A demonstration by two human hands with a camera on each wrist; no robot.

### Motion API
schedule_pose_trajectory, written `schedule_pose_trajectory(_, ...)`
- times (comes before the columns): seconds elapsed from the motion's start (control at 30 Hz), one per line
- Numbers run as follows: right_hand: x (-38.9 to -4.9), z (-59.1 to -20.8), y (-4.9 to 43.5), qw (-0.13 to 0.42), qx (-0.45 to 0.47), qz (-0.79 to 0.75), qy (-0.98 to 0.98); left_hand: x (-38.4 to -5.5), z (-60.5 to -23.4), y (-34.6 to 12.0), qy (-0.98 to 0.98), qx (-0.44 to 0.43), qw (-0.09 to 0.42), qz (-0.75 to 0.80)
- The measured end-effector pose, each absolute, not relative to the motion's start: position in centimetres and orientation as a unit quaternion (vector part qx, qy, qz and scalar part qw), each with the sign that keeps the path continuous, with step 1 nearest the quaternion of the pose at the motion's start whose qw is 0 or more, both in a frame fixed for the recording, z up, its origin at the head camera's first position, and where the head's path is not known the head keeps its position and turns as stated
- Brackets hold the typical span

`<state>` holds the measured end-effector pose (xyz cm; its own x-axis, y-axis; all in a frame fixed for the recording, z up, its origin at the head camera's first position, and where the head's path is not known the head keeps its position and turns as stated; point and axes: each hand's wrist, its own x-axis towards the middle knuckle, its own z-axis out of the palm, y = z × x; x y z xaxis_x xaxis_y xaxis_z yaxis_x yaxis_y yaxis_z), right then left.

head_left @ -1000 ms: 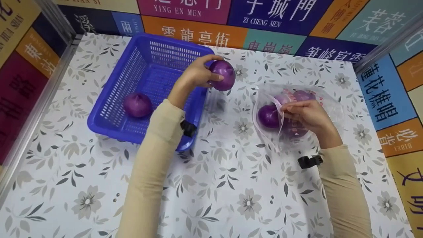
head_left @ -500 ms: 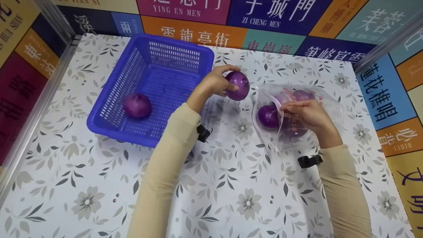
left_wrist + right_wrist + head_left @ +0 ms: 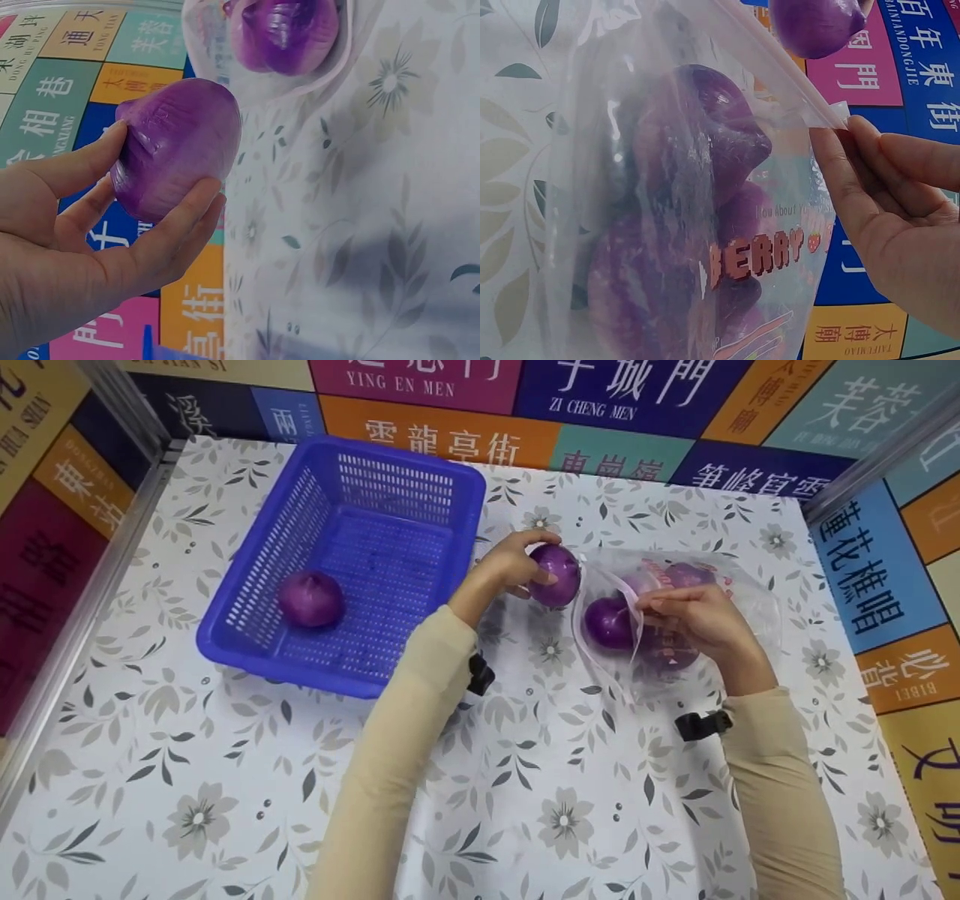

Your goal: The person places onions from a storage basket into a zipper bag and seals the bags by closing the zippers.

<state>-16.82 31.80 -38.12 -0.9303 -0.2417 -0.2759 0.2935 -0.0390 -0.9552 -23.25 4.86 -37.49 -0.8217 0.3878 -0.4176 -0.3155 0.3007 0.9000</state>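
My left hand grips a purple onion between thumb and fingers, right at the mouth of a clear plastic bag. In the left wrist view the onion shows its pointed end near the thumb. My right hand pinches the upper edge of the bag's mouth and lifts it. Several purple onions lie inside the bag, one of them close to the opening. Through the printed plastic in the right wrist view, bagged onions show blurred.
A blue plastic basket stands to the left with one purple onion in it. The table has a floral cover. Panels with printed characters wall the back and both sides.
My left hand has carried its onion rightward and toward me, from beside the basket's rim to the bag's mouth. The right hand and the bag have stayed in place.
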Motion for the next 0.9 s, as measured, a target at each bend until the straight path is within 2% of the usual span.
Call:
schedule_pose_trajectory(0.57,-17.0,-38.3,31.8,0.19,0.024,-0.725,0.662,-22.8,-39.4,7.4,0.757,0.025,0.302,0.579)
schedule_pose_trajectory(0.9,-16.9,-38.3,31.8,0.194,0.029,-0.711,0.676,-22.6,-40.6,8.8,0.788,0.015,0.277,0.55)
